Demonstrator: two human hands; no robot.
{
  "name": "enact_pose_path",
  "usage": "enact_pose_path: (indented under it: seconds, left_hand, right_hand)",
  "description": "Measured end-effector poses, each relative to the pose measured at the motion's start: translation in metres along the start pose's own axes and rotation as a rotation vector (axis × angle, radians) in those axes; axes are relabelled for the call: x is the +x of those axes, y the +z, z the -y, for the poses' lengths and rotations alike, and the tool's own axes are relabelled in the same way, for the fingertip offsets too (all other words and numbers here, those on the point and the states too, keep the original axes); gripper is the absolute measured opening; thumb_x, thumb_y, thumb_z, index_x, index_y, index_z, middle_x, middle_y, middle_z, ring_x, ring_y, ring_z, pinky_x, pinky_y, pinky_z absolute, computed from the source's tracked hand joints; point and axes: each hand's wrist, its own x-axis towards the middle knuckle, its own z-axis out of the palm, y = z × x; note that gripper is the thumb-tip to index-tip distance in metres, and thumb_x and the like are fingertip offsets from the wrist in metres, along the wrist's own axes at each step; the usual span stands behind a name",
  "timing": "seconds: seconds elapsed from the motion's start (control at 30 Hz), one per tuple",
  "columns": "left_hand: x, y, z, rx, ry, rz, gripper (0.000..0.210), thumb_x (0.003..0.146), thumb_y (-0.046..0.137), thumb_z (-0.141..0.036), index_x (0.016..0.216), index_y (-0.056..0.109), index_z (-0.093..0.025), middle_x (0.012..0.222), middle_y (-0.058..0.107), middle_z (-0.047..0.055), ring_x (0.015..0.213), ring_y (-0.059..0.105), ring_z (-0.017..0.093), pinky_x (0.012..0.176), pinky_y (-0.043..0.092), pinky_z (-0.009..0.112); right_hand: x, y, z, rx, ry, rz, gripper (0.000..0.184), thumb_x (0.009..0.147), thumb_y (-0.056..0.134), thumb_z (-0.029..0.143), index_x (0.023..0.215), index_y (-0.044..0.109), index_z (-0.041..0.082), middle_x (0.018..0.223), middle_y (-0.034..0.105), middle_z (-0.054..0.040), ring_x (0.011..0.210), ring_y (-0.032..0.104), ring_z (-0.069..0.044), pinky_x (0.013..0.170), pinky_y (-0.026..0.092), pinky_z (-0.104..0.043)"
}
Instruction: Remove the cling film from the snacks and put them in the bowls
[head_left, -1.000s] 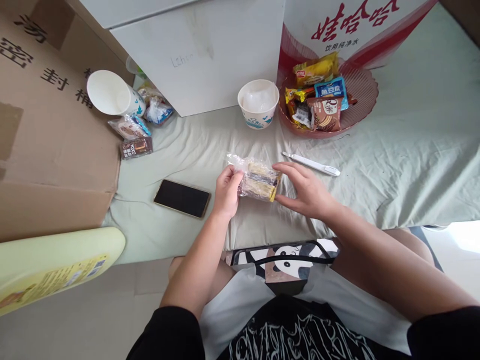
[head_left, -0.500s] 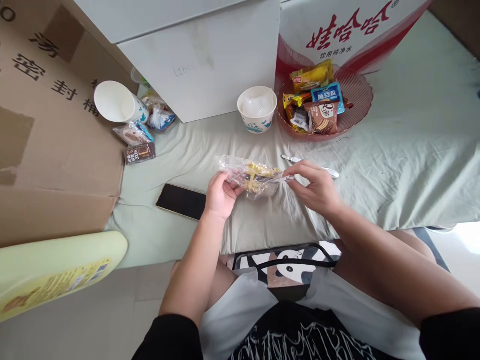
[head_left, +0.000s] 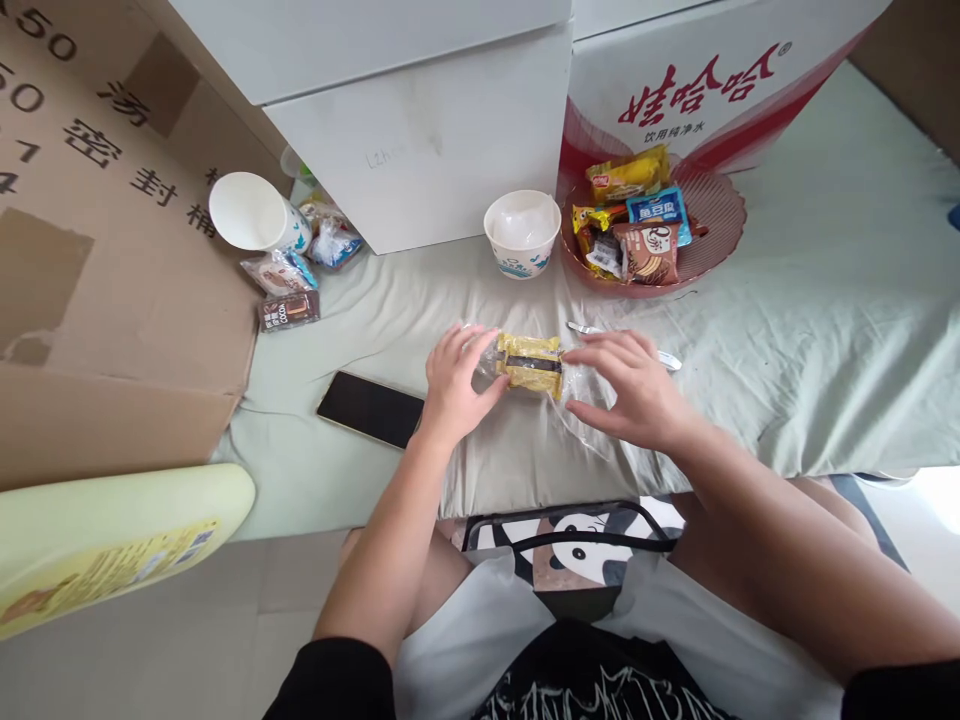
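Observation:
A yellow snack packet with a dark stripe (head_left: 529,364) lies on the green cloth, with loose clear plastic film (head_left: 581,425) around and under it. My left hand (head_left: 459,388) grips the packet's left end and the film there, thumb in front and fingers behind. At the other end, my right hand (head_left: 634,390) has its thumb and fingers spread apart, the index fingertip close to the packet's edge. Whether that fingertip touches it I cannot tell. Partly hidden behind the right hand is a slim white and silver knife or cutter (head_left: 667,360).
A black phone (head_left: 370,408) lies by my left forearm. Behind stand a paper cup (head_left: 523,236) and a pink bowl of wrapped snacks (head_left: 716,235). At left are a tipped paper cup (head_left: 251,212), small snack packets (head_left: 289,310) and a cardboard box (head_left: 142,330). White boxes (head_left: 442,150) border the back.
The packet has come down onto the cloth and the film has spread out around it. My right hand has let go of the film and opened. The camera view has shifted slightly.

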Motion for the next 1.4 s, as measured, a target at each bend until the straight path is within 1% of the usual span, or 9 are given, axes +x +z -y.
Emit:
enact_pose_path:
  seconds: [0.17,0.37,0.53,0.73,0.9,1.03,1.23,1.33,1.4]
  left_hand:
    - [-0.001,-0.003,-0.007,0.196,0.015,-0.024,0.012,0.089,0.07,-0.03,0.081,0.077,-0.026,0.099,0.066,0.008,0.107,0.062,0.029,0.106,0.041,0.052]
    - [-0.017,-0.011,-0.028,0.282,0.394,-0.309,0.011,0.088,0.068,-0.02,0.082,0.076,-0.026,0.096,0.062,0.007,0.099,0.063,0.024,0.092,0.047,0.04]
    - [-0.026,-0.016,-0.033,0.171,0.131,-0.485,0.026,0.095,0.057,-0.037,0.077,0.067,-0.021,0.082,0.057,0.007,0.077,0.058,0.019,0.071,0.046,0.032]
    - [-0.025,-0.035,-0.04,0.194,-0.699,0.159,0.055,0.091,0.052,-0.059,0.049,0.042,-0.025,0.044,0.044,0.002,0.054,0.052,0.02,0.061,0.033,0.031]
    - [-0.026,-0.04,-0.045,0.057,-0.806,0.421,0.057,0.086,0.057,-0.065,0.048,0.047,-0.024,0.049,0.056,0.003,0.056,0.057,0.021,0.062,0.035,0.031]
    - [-0.024,-0.023,-0.042,-0.141,-0.734,0.196,0.035,0.083,0.064,-0.05,0.063,0.054,-0.022,0.06,0.055,-0.002,0.061,0.052,0.016,0.064,0.035,0.028]
    - [-0.014,0.004,-0.047,-0.97,-0.803,-0.262,0.037,0.068,0.083,-0.036,0.072,0.05,-0.019,0.114,0.06,0.001,0.099,0.063,0.015,0.089,0.052,0.029]
    - [-0.009,0.009,-0.055,-1.206,-0.929,-0.516,0.057,0.055,0.092,-0.021,0.091,0.048,-0.025,0.101,0.061,-0.006,0.082,0.065,0.009,0.076,0.053,0.023]
    - [-0.007,0.009,-0.057,-1.297,-0.968,-0.498,0.066,0.051,0.094,-0.015,0.1,0.051,-0.026,0.086,0.062,-0.008,0.069,0.061,0.006,0.064,0.047,0.018]
  right_hand:
    - [-0.001,0.001,-0.005,-0.125,-0.081,0.149,0.017,0.093,0.055,0.018,0.087,0.07,0.025,0.084,0.074,-0.0037,0.081,0.068,-0.022,0.087,0.047,-0.042]
    - [-0.003,0.014,0.013,-0.091,-0.152,0.199,0.022,0.098,0.052,0.022,0.103,0.073,0.022,0.099,0.077,-0.0067,0.087,0.068,-0.023,0.076,0.047,-0.037]
    - [-0.005,0.031,0.022,-0.165,-0.048,0.415,0.038,0.1,0.044,0.023,0.125,0.072,0.023,0.111,0.078,-0.0065,0.089,0.072,-0.023,0.07,0.046,-0.035]
    - [0.0,0.034,0.03,-0.245,0.231,0.415,0.055,0.099,0.046,0.025,0.154,0.054,0.025,0.102,0.076,-0.0092,0.075,0.069,-0.023,0.061,0.045,-0.033]
    - [0.001,0.038,0.027,-0.261,0.175,0.191,0.038,0.096,0.053,0.026,0.13,0.071,0.022,0.112,0.066,-0.0145,0.096,0.066,-0.027,0.077,0.055,-0.037]
    - [-0.001,0.046,0.023,-0.287,0.141,0.064,0.029,0.093,0.059,0.026,0.12,0.069,0.021,0.132,0.062,-0.0165,0.115,0.062,-0.033,0.096,0.055,-0.048]
    - [-0.001,0.056,0.019,-0.215,0.202,-0.022,0.042,0.091,0.063,0.037,0.127,0.056,0.016,0.128,0.065,-0.0195,0.113,0.062,-0.035,0.098,0.054,-0.051]
    - [0.001,0.057,0.018,-0.217,0.246,-0.008,0.056,0.091,0.063,0.041,0.14,0.051,0.016,0.125,0.065,-0.0193,0.113,0.062,-0.036,0.098,0.054,-0.053]
    - [0.003,0.057,0.017,-0.222,0.275,0.011,0.061,0.09,0.064,0.041,0.144,0.05,0.016,0.123,0.064,-0.0189,0.113,0.062,-0.037,0.099,0.054,-0.055]
